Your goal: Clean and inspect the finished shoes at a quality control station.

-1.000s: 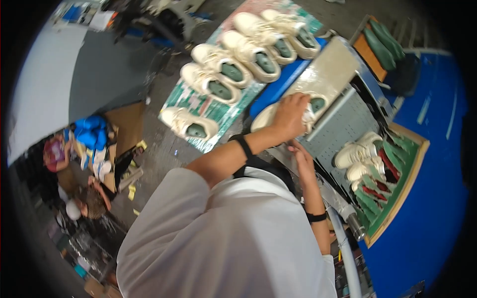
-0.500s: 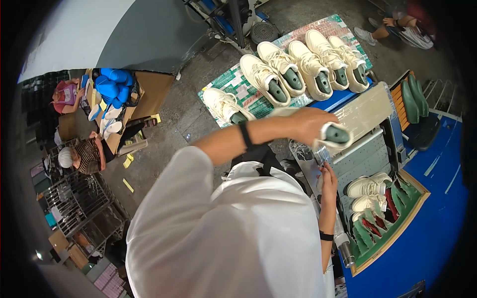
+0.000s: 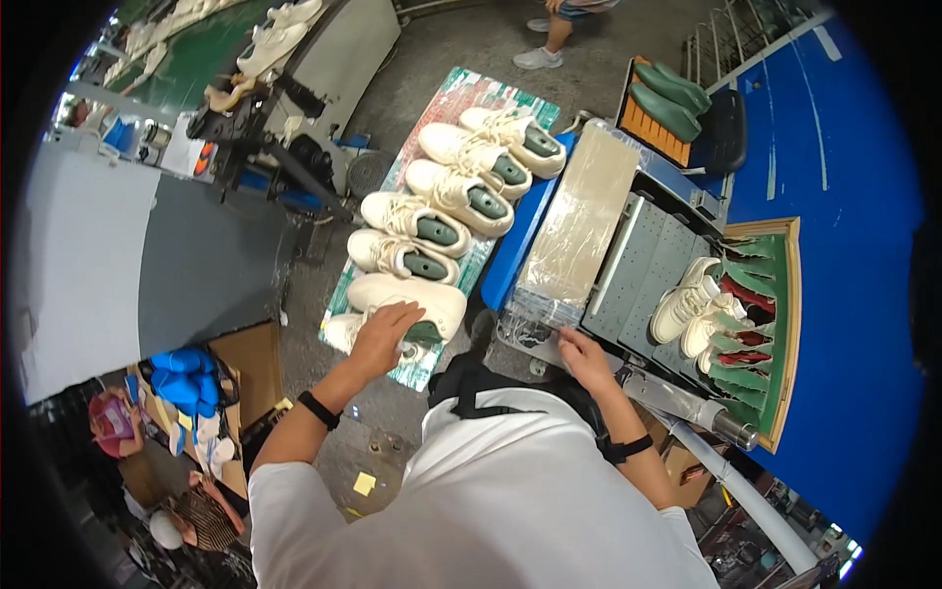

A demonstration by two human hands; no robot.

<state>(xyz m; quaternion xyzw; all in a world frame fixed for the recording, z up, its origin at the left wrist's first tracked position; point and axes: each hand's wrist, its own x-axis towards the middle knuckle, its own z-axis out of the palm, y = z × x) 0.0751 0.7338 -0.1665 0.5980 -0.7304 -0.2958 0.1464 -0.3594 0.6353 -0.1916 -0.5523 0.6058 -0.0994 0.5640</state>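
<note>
At the near end of the board, my left hand is closed on a cream sneaker with a green last inside. The sneaker is tipped on its side, sole edge toward the row. Partly hidden behind my hand is another cream sneaker. Farther up the board, several laced cream sneakers stand in a row, green lasts showing in their openings. My right hand holds nothing, its fingers loosely extended by the near corner of the film-wrapped ledge of the machine.
A perforated grey conveyor bed leads to a wood-framed opening with green flaps, where cream shoes sit. Green lasts rest on an orange rack. One person stands beyond the board; others work at lower left.
My left hand has carried the sneaker left from above the machine ledge to the near end of the board. My right hand stays near the ledge. The view has turned.
</note>
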